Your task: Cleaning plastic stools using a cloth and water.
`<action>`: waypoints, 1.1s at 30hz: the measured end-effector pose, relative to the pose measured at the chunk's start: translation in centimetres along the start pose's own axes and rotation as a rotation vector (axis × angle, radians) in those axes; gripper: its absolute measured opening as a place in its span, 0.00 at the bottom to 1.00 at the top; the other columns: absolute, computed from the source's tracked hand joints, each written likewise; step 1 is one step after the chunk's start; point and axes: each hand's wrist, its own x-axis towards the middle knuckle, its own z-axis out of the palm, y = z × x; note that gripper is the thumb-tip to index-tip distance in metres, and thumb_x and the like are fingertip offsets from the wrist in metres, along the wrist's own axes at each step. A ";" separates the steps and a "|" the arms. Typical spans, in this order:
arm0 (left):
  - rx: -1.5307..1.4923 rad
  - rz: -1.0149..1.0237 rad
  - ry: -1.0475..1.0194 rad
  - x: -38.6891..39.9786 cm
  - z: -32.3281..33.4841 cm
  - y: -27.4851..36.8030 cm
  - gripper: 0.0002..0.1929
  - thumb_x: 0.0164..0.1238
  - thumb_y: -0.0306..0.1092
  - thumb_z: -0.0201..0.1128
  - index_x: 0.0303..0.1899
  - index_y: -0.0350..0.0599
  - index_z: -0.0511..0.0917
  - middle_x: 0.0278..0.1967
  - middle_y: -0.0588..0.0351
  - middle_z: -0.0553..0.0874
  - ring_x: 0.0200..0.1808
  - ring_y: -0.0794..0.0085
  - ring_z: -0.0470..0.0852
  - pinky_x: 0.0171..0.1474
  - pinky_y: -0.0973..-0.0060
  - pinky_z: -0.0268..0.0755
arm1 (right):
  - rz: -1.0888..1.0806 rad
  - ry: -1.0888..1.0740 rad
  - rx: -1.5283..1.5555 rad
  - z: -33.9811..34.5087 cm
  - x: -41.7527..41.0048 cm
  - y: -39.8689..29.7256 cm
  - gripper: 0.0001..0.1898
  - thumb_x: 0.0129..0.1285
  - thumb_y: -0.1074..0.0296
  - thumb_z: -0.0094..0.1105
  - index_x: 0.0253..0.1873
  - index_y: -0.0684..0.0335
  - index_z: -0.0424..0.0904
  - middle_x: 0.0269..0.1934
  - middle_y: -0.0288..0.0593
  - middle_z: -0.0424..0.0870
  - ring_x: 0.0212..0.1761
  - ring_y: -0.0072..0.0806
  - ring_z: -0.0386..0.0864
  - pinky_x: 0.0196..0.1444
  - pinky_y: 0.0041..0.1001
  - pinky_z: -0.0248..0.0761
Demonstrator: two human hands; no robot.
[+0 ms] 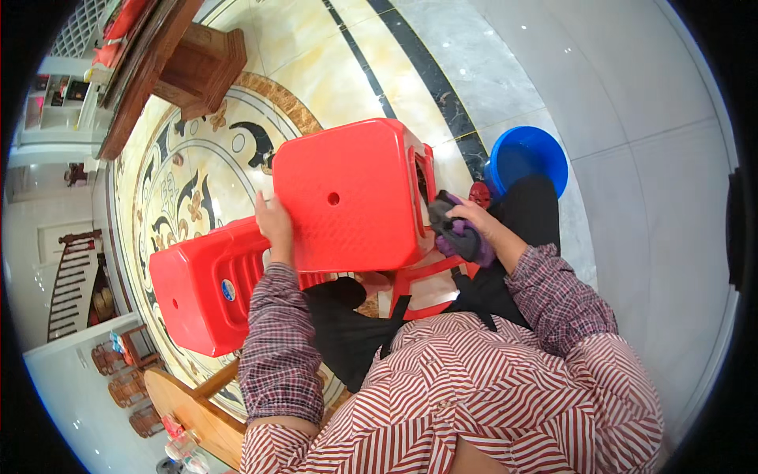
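A red plastic stool point(355, 178) stands before me, its square seat with a round central hole facing up at me. My left hand point(274, 222) is at the seat's left edge, fingers spread and slightly blurred; whether it grips the edge is hard to tell. On the other side, my right hand point(474, 218) holds a bunched grey and purple cloth point(456, 234) close to the stool's right side. A stack of red plastic stools point(201, 290) lies tipped on its side at the left, beyond my left forearm.
A blue bucket point(527, 154) stands by my right knee, near a small red object point(479, 194). A carved wooden table point(198, 65) is at the upper left. At the lower left are a round wooden table point(195, 415) and wooden chairs point(127, 385). A wall runs along the right.
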 end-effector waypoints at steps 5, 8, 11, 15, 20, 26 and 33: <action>-0.852 -0.761 -0.703 -2.3 -1.2 -5.1 0.33 0.79 0.59 0.40 0.68 0.39 0.68 0.67 0.48 0.74 0.68 0.59 0.72 0.70 0.65 0.63 | -0.090 0.058 -0.039 0.6 3.5 2.6 0.21 0.60 0.70 0.58 0.58 0.68 0.74 0.41 0.41 0.82 0.36 0.24 0.80 0.40 0.24 0.73; -0.909 -0.819 -0.733 -2.7 -2.3 -1.8 0.33 0.79 0.60 0.39 0.69 0.41 0.67 0.66 0.50 0.75 0.67 0.61 0.73 0.70 0.65 0.64 | -0.085 0.032 -0.005 0.7 3.7 1.9 0.18 0.59 0.69 0.58 0.54 0.67 0.76 0.38 0.39 0.82 0.35 0.23 0.79 0.38 0.24 0.72; -0.932 -0.830 -0.762 -2.9 -3.2 -1.4 0.32 0.80 0.59 0.39 0.69 0.42 0.67 0.66 0.51 0.76 0.67 0.61 0.73 0.70 0.64 0.64 | -0.089 0.068 -0.067 0.9 4.6 1.5 0.20 0.58 0.72 0.58 0.57 0.66 0.72 0.36 0.38 0.80 0.34 0.23 0.79 0.38 0.24 0.74; -0.949 -0.855 -0.764 -3.1 -4.1 -1.4 0.31 0.79 0.58 0.40 0.69 0.44 0.67 0.67 0.51 0.75 0.68 0.61 0.72 0.70 0.62 0.64 | -0.177 0.101 -0.123 2.3 3.1 0.0 0.22 0.56 0.72 0.60 0.56 0.67 0.73 0.36 0.39 0.80 0.35 0.25 0.79 0.38 0.25 0.74; -0.956 -0.884 -0.859 -2.3 -3.8 -2.0 0.33 0.77 0.61 0.41 0.69 0.45 0.67 0.67 0.52 0.74 0.68 0.60 0.72 0.71 0.60 0.63 | -0.221 0.197 -0.293 1.5 4.6 0.6 0.23 0.55 0.71 0.61 0.57 0.68 0.73 0.40 0.41 0.80 0.39 0.26 0.79 0.43 0.27 0.74; -0.978 -0.986 -0.861 -2.0 -2.2 -1.9 0.35 0.75 0.64 0.43 0.70 0.46 0.66 0.67 0.52 0.74 0.67 0.57 0.72 0.69 0.58 0.66 | -0.126 0.232 -0.292 2.3 3.8 -1.1 0.23 0.54 0.66 0.61 0.55 0.68 0.75 0.41 0.43 0.82 0.42 0.28 0.80 0.45 0.27 0.74; -1.038 -0.980 -0.940 -1.4 -1.8 -3.5 0.31 0.76 0.58 0.45 0.69 0.45 0.67 0.66 0.51 0.76 0.64 0.57 0.76 0.65 0.58 0.71 | -0.078 0.298 -0.264 3.1 4.0 -0.7 0.22 0.53 0.64 0.61 0.53 0.67 0.75 0.40 0.41 0.80 0.41 0.27 0.78 0.45 0.27 0.72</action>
